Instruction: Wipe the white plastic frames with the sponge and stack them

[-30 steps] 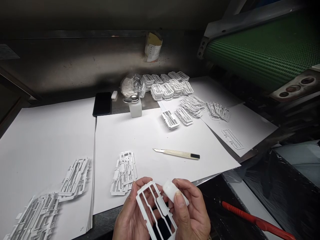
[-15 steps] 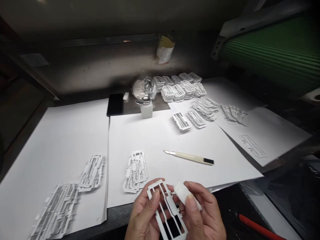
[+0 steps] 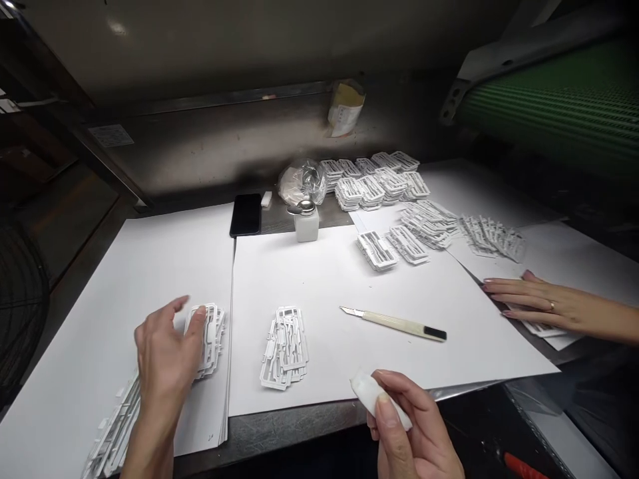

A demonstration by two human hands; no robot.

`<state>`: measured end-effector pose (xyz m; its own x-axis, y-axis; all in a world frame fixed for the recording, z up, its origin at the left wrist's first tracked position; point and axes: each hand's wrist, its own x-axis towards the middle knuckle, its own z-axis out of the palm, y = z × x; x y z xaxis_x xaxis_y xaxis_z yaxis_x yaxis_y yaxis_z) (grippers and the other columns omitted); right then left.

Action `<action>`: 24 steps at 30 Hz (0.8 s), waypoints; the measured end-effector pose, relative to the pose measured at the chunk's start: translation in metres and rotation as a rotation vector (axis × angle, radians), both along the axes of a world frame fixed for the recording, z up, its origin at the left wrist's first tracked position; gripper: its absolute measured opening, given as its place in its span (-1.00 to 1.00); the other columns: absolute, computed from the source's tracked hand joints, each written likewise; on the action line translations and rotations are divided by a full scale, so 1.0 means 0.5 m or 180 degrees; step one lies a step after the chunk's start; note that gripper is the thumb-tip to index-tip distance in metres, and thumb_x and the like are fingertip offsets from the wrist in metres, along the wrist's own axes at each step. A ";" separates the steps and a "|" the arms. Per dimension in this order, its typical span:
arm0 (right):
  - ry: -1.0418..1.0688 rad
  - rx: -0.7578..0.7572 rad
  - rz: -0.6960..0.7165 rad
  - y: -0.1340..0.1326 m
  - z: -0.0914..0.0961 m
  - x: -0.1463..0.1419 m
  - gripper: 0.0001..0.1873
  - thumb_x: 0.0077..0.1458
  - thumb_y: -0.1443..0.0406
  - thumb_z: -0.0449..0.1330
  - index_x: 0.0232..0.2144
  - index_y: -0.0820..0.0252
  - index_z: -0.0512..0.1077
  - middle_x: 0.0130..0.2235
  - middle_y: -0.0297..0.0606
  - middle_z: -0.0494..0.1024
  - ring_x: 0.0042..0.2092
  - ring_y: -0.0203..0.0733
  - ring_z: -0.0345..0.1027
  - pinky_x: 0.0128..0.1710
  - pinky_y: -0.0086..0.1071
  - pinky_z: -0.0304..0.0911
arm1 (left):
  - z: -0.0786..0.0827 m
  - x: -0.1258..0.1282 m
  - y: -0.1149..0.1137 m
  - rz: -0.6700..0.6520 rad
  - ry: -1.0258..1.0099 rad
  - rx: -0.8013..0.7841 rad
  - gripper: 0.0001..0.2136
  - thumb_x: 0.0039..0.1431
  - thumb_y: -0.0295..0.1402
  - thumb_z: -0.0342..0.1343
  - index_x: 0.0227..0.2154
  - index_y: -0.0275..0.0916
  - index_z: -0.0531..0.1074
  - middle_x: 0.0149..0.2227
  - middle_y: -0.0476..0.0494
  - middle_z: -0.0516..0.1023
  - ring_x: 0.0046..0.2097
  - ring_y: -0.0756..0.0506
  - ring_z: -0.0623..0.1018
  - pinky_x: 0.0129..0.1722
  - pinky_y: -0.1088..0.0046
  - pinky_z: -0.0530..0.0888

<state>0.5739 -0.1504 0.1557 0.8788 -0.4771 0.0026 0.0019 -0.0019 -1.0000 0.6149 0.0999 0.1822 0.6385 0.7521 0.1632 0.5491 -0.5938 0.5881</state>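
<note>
My left hand (image 3: 167,356) reaches over the left sheet of paper, its fingertips resting on a small stack of white plastic frames (image 3: 210,336); the fingers are spread and loosely curled. My right hand (image 3: 407,426) is low at the front edge, pinching a small white pad (image 3: 367,388) between thumb and fingers. A second pile of white frames (image 3: 285,347) lies on the middle sheet between my hands. A cream-handled craft knife (image 3: 397,324) lies to the right of that pile.
Another person's hand (image 3: 542,305) lies flat on a frame at the right. Several stacks of frames (image 3: 394,193), a white dispenser bottle (image 3: 306,221), a black phone (image 3: 245,214) and a plastic bag stand at the back. A green conveyor (image 3: 559,106) rises at the right.
The frame I held in both hands is gone from them; my left hand has moved left onto the stack there. Another person's hand has come in at the right. The view has shifted.
</note>
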 end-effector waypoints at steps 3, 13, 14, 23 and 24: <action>0.0064 -0.0040 0.0047 0.004 0.007 0.001 -0.74 0.08 0.12 0.25 -0.26 0.18 0.46 -0.23 -0.18 0.48 -0.24 -0.07 0.38 -0.52 -0.42 0.23 | 0.010 -0.001 -0.055 -0.0317 -0.0090 0.0110 -0.54 0.09 -0.05 0.02 -0.03 -0.22 0.42 0.04 -0.35 0.39 0.17 -0.40 0.23 0.10 -0.01 0.21; -0.0167 -0.0240 0.0260 -0.023 0.000 0.018 -0.83 0.10 0.17 0.25 -0.29 0.12 0.51 -0.30 -0.24 0.49 -0.23 -0.09 0.41 -0.30 -0.34 0.36 | -0.014 0.049 -0.178 -0.1313 -0.0042 -0.1326 -0.79 0.02 -0.15 0.16 -0.59 -0.13 0.43 -0.09 -0.28 0.52 0.19 -0.34 0.24 0.15 0.00 0.12; -0.0115 -0.0286 0.0283 -0.028 0.001 0.019 -0.82 0.11 0.17 0.24 -0.29 0.13 0.51 -0.31 -0.24 0.50 -0.24 -0.09 0.42 -0.32 -0.35 0.37 | -0.012 0.047 -0.181 -0.1286 -0.0088 -0.1494 -0.77 0.05 -0.14 0.14 -0.61 -0.13 0.40 -0.07 -0.26 0.52 0.21 -0.30 0.23 0.16 0.03 0.11; -0.0520 -0.1059 0.1013 -0.054 0.012 0.053 -0.83 0.17 0.31 0.18 -0.17 0.12 0.50 -0.22 -0.24 0.54 -0.20 -0.14 0.45 -0.26 -0.39 0.40 | 0.007 0.026 -0.192 -0.1050 -0.0475 -0.2218 -0.83 0.07 -0.17 0.15 -0.49 -0.15 0.45 0.00 -0.22 0.54 0.22 -0.19 0.29 0.22 0.20 0.11; -0.0589 -0.1107 0.1093 -0.055 0.014 0.057 -0.80 0.18 0.33 0.17 -0.14 0.11 0.48 -0.19 -0.24 0.54 -0.17 -0.14 0.44 -0.22 -0.37 0.40 | 0.013 0.023 -0.196 -0.1026 -0.0656 -0.2304 -0.82 0.08 -0.18 0.14 -0.52 -0.15 0.41 -0.03 -0.19 0.56 0.22 -0.18 0.30 0.20 0.22 0.15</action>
